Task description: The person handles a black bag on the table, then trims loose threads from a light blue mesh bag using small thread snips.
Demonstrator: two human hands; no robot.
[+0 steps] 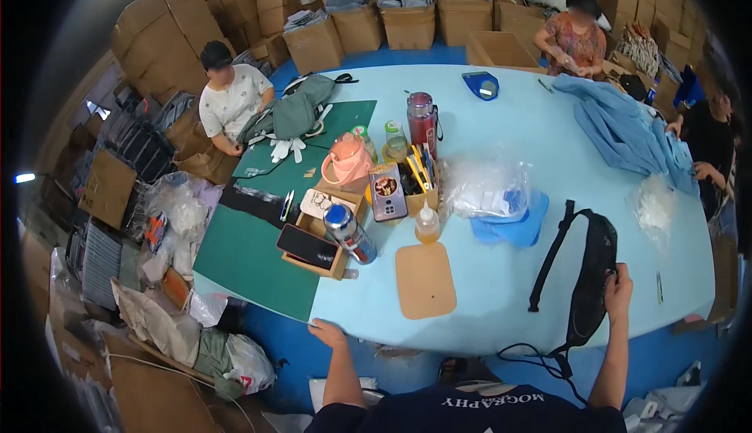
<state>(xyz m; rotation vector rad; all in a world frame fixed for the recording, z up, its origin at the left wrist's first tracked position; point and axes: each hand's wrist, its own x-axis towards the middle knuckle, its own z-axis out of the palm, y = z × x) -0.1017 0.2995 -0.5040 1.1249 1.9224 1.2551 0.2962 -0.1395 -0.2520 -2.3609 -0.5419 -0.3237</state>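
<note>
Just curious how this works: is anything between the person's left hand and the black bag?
Little stands in the way: the flat brown board lies partly between the left hand and the black bag, low enough, it seems, to reach over. The right hand holds the bag's edge.

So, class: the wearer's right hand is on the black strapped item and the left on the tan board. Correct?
Not quite: the head view shows the left hand at the edge of the table, beside the green mat, not on the tan board. The right hand is on the black strapped item.
</note>
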